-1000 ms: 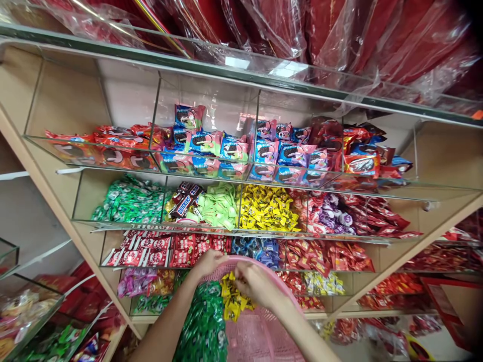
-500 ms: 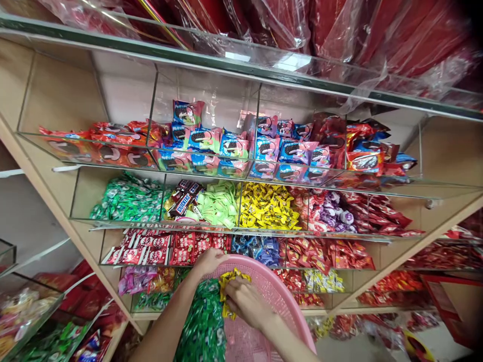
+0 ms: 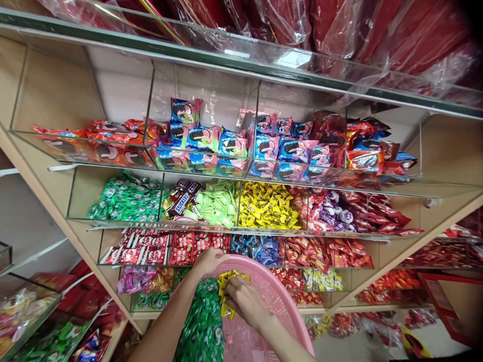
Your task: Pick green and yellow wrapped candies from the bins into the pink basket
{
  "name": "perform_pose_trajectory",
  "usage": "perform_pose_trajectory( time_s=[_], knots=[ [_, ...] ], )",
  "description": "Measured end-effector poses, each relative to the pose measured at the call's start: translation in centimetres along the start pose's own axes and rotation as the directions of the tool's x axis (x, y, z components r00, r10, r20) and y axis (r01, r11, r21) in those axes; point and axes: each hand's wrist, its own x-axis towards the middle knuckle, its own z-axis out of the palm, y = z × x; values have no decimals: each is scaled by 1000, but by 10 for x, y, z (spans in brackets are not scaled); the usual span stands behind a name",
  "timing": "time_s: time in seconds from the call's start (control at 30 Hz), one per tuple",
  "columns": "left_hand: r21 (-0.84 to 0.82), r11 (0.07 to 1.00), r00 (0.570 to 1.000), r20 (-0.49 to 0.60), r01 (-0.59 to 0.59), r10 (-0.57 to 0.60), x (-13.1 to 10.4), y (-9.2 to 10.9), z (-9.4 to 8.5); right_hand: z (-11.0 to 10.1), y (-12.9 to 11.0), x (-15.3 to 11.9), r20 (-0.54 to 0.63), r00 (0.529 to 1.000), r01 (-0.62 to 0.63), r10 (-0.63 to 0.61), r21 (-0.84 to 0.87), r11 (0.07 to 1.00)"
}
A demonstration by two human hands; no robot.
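Left hand [image 3: 211,261], lower centre, is closed on the far rim of the round pink mesh plastic basket [image 3: 297,317]. Right hand [image 3: 243,299], just right of it and inside the basket, has fingers curled down on the small yellow-wrapped candies [image 3: 225,306]; can't tell if it's gripping or only touching, fingertips hidden. Key relation: yellow candies sit directly under the right hand's fingers, pile running roughly up-down the frame as far as visible; right hand is nearer. Basket also has a long heap of shiny green-wrapped candies [image 3: 202,322] touching the yellow pile's left side; bare mesh shows right of that. Beyond, wooden shelf unit with clear glass compartments: mid-frame, loose yellow-wrapped sweets [image 3: 267,206] at centre, green-wrapped sweets [image 3: 126,198] to the left, dark brown chocolate bars [image 3: 183,201] between. Above, blue-and-pink cookie packets [image 3: 287,148]. Lower left of centre, red-and-white packets [image 3: 151,249].
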Motion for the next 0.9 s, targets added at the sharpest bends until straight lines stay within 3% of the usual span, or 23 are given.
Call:
perform_pose_trajectory(
  time_s=[0.27, 0.4, 0.5, 0.63, 0.77, 0.9],
  knots=[
    [-13, 1000, 1000, -14, 1, -2, -1, 4, -1, -3, -2, 0, -77, 997, 9, 1, 133, 991],
    [-75, 997, 1000, -15, -12, 11, 2, -2, 2, -30, -4, 1, -224, 974, 34, 17, 222, 974],
    [-107, 994, 999, -7, -33, 33, 4, -5, 4, -61, 3, 2, -387, 921, 66, 39, 255, 965],
    [-134, 990, 999, -2, -43, 44, 4, -8, 5, -111, 32, 6, -590, 806, 75, 53, 190, 979],
    [-161, 986, 999, 0, -35, 35, 3, -9, 5, -155, 81, 14, -645, 750, -130, 146, 73, 989],
    [-175, 984, 1000, -1, -12, 12, 2, -9, 5, -174, 120, 24, -547, 809, -301, 215, -72, 951]
  ],
)
